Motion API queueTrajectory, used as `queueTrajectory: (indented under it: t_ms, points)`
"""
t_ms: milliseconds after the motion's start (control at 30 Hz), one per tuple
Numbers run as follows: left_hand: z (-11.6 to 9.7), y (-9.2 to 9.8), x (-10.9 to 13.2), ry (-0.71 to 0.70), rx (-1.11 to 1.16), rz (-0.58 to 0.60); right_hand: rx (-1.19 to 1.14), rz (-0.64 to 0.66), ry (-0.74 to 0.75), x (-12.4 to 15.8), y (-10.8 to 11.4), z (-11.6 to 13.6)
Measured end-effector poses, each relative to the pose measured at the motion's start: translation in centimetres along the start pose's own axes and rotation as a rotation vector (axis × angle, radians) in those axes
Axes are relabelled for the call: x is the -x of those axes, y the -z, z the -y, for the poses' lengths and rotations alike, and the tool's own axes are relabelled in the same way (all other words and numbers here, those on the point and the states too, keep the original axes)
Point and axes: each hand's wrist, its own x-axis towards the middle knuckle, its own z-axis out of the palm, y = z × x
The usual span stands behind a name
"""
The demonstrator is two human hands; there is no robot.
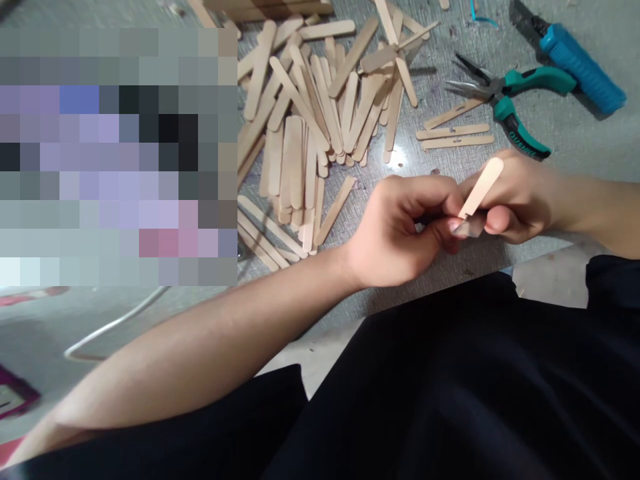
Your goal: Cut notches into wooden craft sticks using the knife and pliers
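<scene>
Over the table's near edge my two hands meet. My left hand [400,227] is closed in a pinch on a wooden craft stick [483,187], its rounded end pointing up and away. A small notch shows in the stick's edge near my fingertips. Against that notch sits a small grey metal blade [471,225], pinched by my right hand [523,197], whose thumb tip is beside it. The stick's lower end is hidden by my fingers.
Loose craft sticks [295,157] lie heaped beyond my left hand. Notched sticks [457,141] lie beside green-handled pliers [500,90], near a blue utility knife [583,67]. A white cable [117,320] runs at left. Part of the left side is pixelated.
</scene>
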Motion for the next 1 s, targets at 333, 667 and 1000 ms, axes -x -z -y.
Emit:
queueTrajectory:
  t_ms: [333, 667, 1000]
  points:
    - [-0.6, -0.7, 0.1, -0.012, -0.004, 0.035, 0.097, 0.005, -0.051, 0.1, -0.7, -0.1]
    - [-2.2, -1.3, 0.4, 0.094, -0.168, -0.054, 0.311, -0.072, -0.112, 0.2, -2.0, 0.0]
    - [-2.1, -2.0, 0.8, 0.232, -0.017, -0.125, 0.431, -0.153, -0.143, -0.1, -1.9, -0.3]
